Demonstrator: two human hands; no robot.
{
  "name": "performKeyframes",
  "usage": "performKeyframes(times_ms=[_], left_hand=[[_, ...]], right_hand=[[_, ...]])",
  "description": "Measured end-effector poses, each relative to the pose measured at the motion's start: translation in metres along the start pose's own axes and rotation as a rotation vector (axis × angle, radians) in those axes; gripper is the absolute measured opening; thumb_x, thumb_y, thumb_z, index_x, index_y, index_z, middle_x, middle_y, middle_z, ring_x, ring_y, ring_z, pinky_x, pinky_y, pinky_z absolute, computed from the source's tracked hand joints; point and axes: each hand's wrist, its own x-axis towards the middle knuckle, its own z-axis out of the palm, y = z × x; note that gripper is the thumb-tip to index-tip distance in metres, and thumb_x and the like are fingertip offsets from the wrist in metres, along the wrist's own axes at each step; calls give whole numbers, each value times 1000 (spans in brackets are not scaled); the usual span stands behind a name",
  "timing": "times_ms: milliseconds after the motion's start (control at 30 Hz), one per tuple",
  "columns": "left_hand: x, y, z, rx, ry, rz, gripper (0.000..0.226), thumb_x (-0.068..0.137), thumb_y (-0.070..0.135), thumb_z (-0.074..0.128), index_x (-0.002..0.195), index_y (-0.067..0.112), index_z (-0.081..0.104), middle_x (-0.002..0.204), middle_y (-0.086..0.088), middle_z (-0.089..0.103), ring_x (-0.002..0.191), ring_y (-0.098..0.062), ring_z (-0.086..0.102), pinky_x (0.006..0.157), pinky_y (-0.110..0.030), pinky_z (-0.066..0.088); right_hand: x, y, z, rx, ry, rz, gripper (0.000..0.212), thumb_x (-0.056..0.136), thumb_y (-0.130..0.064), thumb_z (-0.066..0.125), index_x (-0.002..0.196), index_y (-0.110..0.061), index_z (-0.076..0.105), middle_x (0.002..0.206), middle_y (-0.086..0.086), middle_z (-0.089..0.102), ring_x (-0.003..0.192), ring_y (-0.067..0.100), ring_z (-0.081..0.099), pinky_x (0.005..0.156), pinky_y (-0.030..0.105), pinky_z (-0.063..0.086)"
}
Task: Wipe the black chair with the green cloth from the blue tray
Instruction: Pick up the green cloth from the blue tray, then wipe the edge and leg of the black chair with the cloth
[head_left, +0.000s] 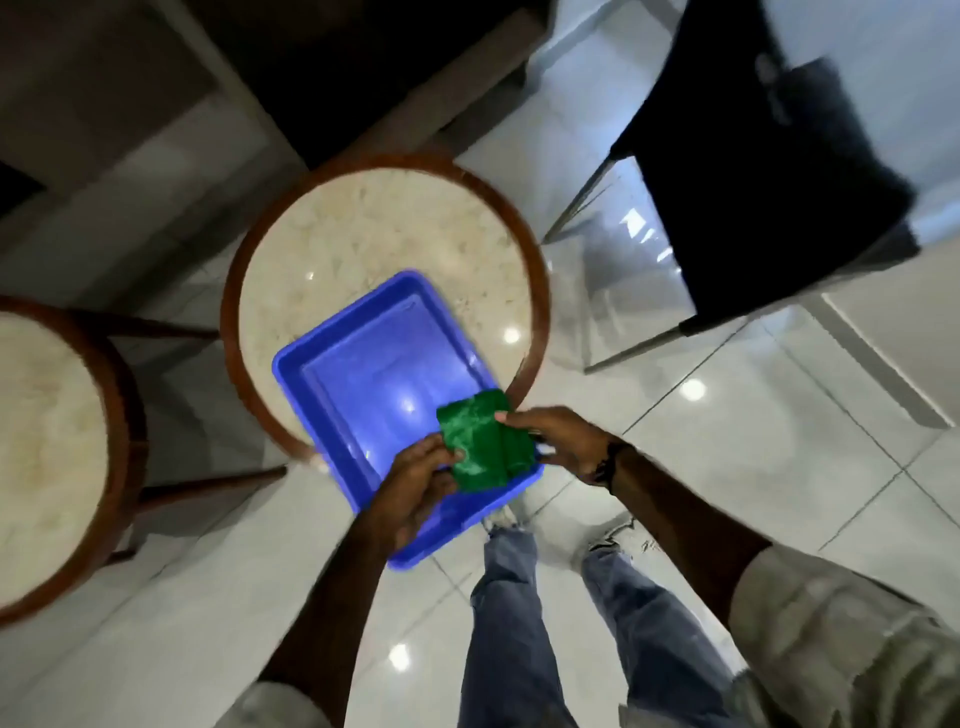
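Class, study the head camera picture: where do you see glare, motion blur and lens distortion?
Head view: ceiling-light glare dots the floor and blue tray; the black chair is smeared by motion blur; the wide lens bends the round table rim; the hands and green cloth stay fairly sharp.

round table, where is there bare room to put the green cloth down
The round table is bare across its far half, between the wooden rim and the blue tray. The tray floor is bare too. The near corner is crowded: both hands, left hand and right hand, hold the green cloth.
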Motion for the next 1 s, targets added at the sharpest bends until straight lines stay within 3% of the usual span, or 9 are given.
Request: performKeyframes(times_ms=[167, 300, 367, 433, 500, 600, 800, 900, 1000], left_hand=[[-3, 29, 117, 132, -220, -53, 39, 90, -5, 52, 128, -3, 61, 119, -21, 72, 100, -29, 73, 93, -43, 61], [3, 18, 228, 445, -67, 34, 37, 95, -3, 52, 130, 9, 53, 96, -10, 67, 85, -22, 66, 82, -36, 54], [5, 2, 274, 472, -79, 42, 30, 98, 9, 54, 127, 18, 51, 101, -8, 66, 90, -25, 64, 87, -41, 49], [4, -18, 323, 533, -146, -7, 27, 100, 32, 55, 126, 23, 56, 115, -5, 69, 102, -25, 67, 92, -43, 51], [3, -38, 361, 603, -161, -9, 37, 96, 47, 57, 127, 27, 59, 117, -1, 71, 106, -23, 69, 88, -41, 56], [2, -67, 404, 635, -105, 67, 35, 92, 40, 67, 124, 25, 64, 106, -3, 75, 96, -19, 73, 76, -33, 60], [-3, -98, 443, 761, -180, 1, 14, 93, 39, 65, 100, 28, 71, 97, 1, 78, 90, -18, 76, 72, -34, 61], [-3, -105, 455, 836, -223, -12, 23, 95, 39, 63, 110, 25, 71, 100, 0, 78, 94, -19, 75, 67, -31, 61], [3, -105, 467, 875, -266, -45, 33, 95, 38, 62, 121, 19, 69, 109, -7, 77, 103, -26, 73, 75, -37, 63]], right_hand=[[-73, 3, -92, 410, -173, -147, 44, 94, -19, 59, 134, -2, 56, 136, 21, 60, 130, 36, 54, 110, 53, 41], [-132, 16, -163, 476, 212, -323, 28, 82, -6, 74, 106, 5, 65, 117, 24, 68, 106, 38, 67, 91, 50, 56], [-153, 24, -190, 431, 436, -385, 24, 71, 1, 82, 78, -6, 59, 99, 20, 66, 89, 31, 67, 84, 47, 58], [-172, 34, -216, 419, 481, -435, 36, 65, 6, 85, 71, -12, 54, 92, 17, 63, 88, 28, 63, 90, 51, 54], [-186, 46, -237, 451, 434, -448, 35, 63, 9, 84, 75, -11, 58, 88, 13, 65, 88, 27, 63, 92, 50, 53], [-201, 68, -268, 541, 366, -447, 41, 67, 14, 79, 102, -1, 66, 95, 16, 67, 90, 28, 64, 91, 47, 55], [-229, 109, -311, 741, 352, -409, 33, 82, 13, 64, 113, 2, 64, 91, 14, 67, 78, 22, 66, 64, 29, 59], [-239, 123, -325, 780, 356, -379, 34, 86, 10, 54, 117, 4, 66, 100, 16, 67, 83, 24, 66, 68, 29, 56], [-242, 130, -335, 828, 378, -361, 39, 83, 7, 50, 119, 3, 66, 105, 15, 67, 92, 28, 64, 73, 31, 55]])
